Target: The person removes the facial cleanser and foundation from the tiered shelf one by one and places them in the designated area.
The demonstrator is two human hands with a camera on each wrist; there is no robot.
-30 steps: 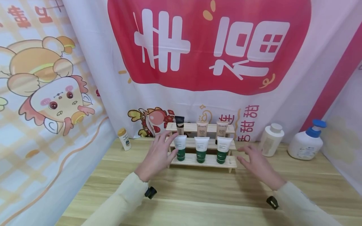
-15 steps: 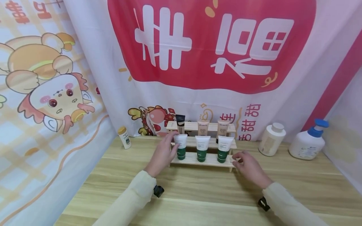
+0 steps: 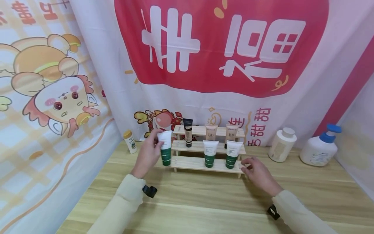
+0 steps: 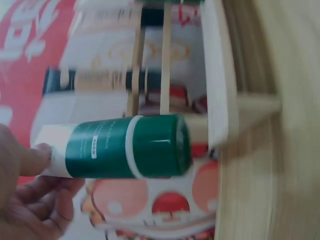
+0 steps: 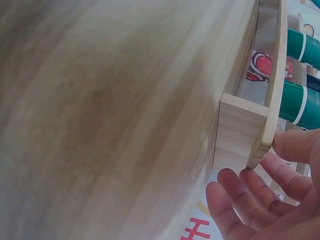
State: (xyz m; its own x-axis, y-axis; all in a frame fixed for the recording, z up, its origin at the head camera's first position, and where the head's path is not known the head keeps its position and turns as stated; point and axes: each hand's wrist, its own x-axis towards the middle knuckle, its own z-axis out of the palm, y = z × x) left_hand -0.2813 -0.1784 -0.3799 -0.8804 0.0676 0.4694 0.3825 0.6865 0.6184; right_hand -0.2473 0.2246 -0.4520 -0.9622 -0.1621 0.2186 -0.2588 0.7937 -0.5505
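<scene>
My left hand (image 3: 147, 153) pinches a white-and-green squeeze tube (image 3: 166, 149) near its white flat end, green cap down, just left of the wooden tiered rack (image 3: 187, 162). In the left wrist view the tube's green cap (image 4: 162, 145) points toward the rack's end. On the bottom step stand two matching tubes (image 3: 209, 154), both upright. My right hand (image 3: 258, 172) pinches the right end of that step; the right wrist view shows the thumb (image 5: 295, 146) at the board's corner (image 5: 262, 145) and the other fingers beneath.
Behind, on the middle step, are a black-and-tan tube (image 3: 188, 133) and two beige BB tubes (image 3: 211, 132). A small yellow-capped bottle (image 3: 130, 142) stands left on the table (image 3: 204, 201). To the right are a white bottle (image 3: 281, 145) and a blue-topped pump bottle (image 3: 319, 148).
My left hand has gripped the leftmost white-and-green tube and carried it left off the bottom step. The right hand has moved left to the rack's end and taken hold there.
</scene>
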